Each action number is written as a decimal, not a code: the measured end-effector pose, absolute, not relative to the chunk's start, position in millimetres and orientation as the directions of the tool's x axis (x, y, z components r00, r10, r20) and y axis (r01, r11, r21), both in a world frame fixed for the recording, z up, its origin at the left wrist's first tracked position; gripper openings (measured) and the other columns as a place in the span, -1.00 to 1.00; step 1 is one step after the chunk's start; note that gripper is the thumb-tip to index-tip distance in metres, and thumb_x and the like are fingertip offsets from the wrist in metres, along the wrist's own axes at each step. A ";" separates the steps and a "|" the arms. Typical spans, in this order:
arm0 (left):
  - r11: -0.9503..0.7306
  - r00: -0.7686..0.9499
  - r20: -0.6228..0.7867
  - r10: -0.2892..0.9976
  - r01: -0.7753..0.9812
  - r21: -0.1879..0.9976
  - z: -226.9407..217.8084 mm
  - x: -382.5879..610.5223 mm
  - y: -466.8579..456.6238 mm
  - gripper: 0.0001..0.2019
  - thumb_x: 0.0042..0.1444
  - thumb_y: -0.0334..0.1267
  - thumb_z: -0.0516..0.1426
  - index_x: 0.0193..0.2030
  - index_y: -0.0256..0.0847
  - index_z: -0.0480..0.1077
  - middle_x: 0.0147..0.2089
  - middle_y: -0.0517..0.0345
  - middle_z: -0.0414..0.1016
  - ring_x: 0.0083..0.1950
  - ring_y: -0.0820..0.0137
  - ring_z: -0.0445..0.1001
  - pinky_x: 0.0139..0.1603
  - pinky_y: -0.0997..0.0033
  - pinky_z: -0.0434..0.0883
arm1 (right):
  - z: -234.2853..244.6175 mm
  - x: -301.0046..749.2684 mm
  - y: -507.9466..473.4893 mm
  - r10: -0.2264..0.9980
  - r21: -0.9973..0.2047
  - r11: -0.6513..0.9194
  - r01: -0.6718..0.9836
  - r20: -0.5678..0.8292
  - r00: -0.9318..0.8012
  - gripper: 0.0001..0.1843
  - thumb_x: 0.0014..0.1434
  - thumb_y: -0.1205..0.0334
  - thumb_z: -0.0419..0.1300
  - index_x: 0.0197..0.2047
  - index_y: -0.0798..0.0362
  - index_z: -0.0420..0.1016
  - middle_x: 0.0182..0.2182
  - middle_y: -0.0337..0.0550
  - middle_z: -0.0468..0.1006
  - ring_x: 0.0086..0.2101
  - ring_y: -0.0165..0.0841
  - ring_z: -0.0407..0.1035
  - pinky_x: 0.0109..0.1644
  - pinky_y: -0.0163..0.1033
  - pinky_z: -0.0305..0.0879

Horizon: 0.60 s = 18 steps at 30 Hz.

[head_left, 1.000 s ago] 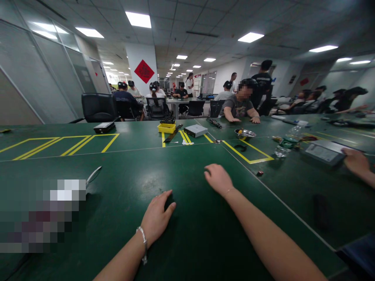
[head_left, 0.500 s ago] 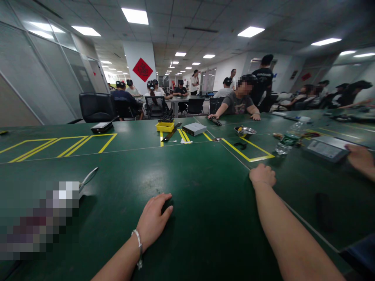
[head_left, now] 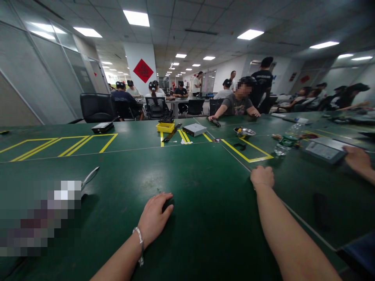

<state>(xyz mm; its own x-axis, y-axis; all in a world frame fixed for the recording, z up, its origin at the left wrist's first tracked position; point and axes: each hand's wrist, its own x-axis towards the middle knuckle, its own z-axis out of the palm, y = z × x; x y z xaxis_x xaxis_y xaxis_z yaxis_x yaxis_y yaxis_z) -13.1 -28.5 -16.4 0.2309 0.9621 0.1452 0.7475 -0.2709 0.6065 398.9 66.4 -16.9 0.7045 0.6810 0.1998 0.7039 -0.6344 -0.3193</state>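
- Right hand sits knuckles-up on the green table, fingers curled under into a loose fist. Whether anything small is tucked inside, I cannot tell.
- Left hand lies flat, palm down on the same surface, fingers spread and holding nothing; a pale bracelet circles its wrist.
- Right where the fist rests, a thin white line crosses the tabletop.
- Nearest loose thing is a small black loop, lying flat inside a yellow tape outline, near the right hand but apart from it.
- By its look the loop is light and probably flexible. It lies low on the surface, so a fingertip pinch on its rim seems the place to take it.
- Farther right, a clear plastic water bottle looks thin-walled and easily tipped — best gripped round the body.
- Beyond stands a metal dish; at the far right a co-worker's hand rests on a flat grey box.
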 end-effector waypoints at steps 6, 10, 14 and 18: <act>-0.246 0.212 0.129 0.969 0.748 0.617 -12.9 -12.2 -28.0 -0.65 0.05 -0.14 -0.02 -0.03 -0.15 0.34 0.03 0.06 0.39 0.09 0.25 0.27 0.13 0.20 0.12 | -6.3 384.6 64.6 0.722 -0.341 -0.546 0.765 0.270 0.637 -0.62 0.12 0.21 -0.11 -0.12 0.13 0.41 -0.17 0.10 0.30 -0.21 -0.20 0.29 -0.18 -0.14 0.21; -0.232 0.194 0.134 0.972 0.690 0.686 -10.8 -11.4 -28.4 -0.66 0.05 -0.11 -0.02 -0.07 -0.15 0.36 -0.03 0.06 0.43 0.05 0.24 0.32 0.11 0.20 0.14 | 13.3 317.8 60.8 0.880 -0.362 -0.164 0.918 0.366 0.302 -0.71 0.09 0.22 -0.05 -0.17 0.11 0.38 -0.28 -0.05 0.37 -0.34 -0.35 0.29 -0.26 -0.26 0.21; -0.148 0.162 0.071 0.984 0.539 0.829 -11.5 -12.3 -27.8 -0.61 0.07 -0.05 -0.05 -0.03 -0.20 0.30 -0.13 0.04 0.49 -0.05 0.25 0.40 0.03 0.23 0.23 | 12.9 210.2 35.7 0.854 -0.308 0.378 0.873 0.481 -0.200 -0.77 0.08 0.31 -0.02 -0.18 0.10 0.33 -0.32 -0.14 0.39 -0.34 -0.40 0.26 -0.24 -0.30 0.19; -0.140 0.170 0.076 0.983 0.406 0.903 -12.7 -13.9 -26.5 -0.64 0.08 -0.08 -0.06 -0.09 -0.22 0.34 -0.12 0.06 0.48 -0.10 0.29 0.41 -0.02 0.31 0.27 | -4.8 131.6 -2.5 0.711 -0.174 0.650 0.740 0.482 -0.512 -0.84 0.07 0.29 0.02 -0.25 0.08 0.33 -0.37 -0.15 0.38 -0.33 -0.36 0.24 -0.23 -0.27 0.17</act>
<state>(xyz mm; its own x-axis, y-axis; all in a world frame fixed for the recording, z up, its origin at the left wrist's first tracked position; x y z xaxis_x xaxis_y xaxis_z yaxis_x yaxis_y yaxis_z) -13.9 -26.5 -12.7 0.1696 0.9826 0.0758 0.4057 -0.1397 0.9033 131.6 -2.5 -4.8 -0.5118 0.7113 0.4818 0.7398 0.6500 -0.1736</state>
